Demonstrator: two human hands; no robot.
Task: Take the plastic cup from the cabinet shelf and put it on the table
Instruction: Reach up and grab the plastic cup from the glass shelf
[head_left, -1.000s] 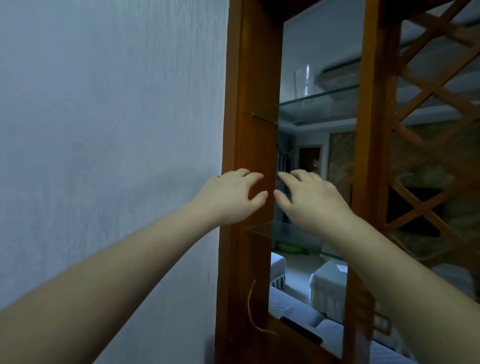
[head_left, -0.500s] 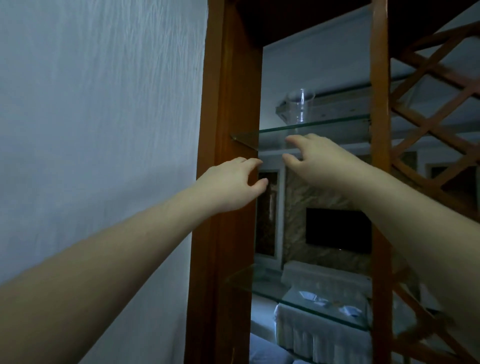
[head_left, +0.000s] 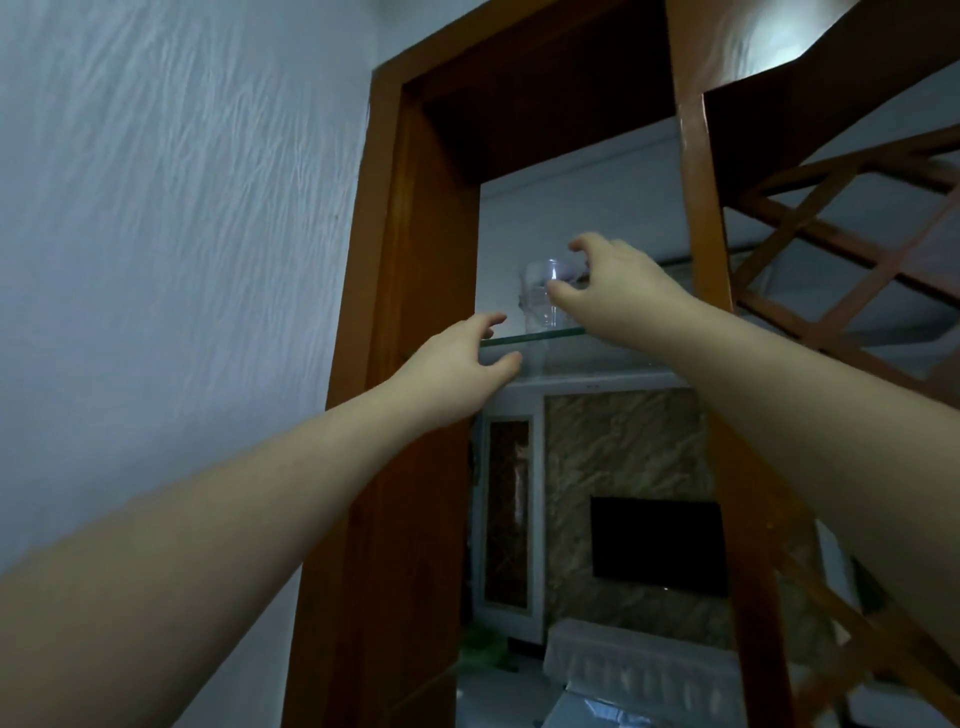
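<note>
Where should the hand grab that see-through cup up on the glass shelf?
Probably around its side wall, about halfway up. The plastic cup stands upright on the glass shelf, so the round wall fits between thumb and fingers. Come from the front right, where the open right hand already is.

Your two forearms bare, no sleeves in view. Left hand (head_left: 457, 358) and right hand (head_left: 618, 291) bare: no gloves, rings, watch.
</note>
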